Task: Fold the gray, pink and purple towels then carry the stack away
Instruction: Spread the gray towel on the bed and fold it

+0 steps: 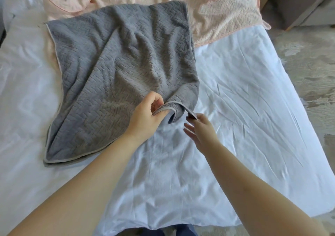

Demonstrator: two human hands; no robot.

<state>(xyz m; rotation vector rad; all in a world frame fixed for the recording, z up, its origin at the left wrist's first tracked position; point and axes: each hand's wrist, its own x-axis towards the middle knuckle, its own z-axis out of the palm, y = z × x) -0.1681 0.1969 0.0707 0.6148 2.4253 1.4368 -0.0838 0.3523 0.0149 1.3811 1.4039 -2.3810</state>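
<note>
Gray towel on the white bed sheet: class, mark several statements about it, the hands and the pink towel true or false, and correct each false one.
1. The gray herringbone-textured towel lies on the white bed sheet. True.
2. The left hand holds nothing. False: its fingers curl round the gray towel's near edge.
3. The right hand pinches the gray towel's hem. True.
4. The pink textured towel lies on top of the gray one. False: the gray towel overlaps the pink one, which lies rumpled behind it.
</note>
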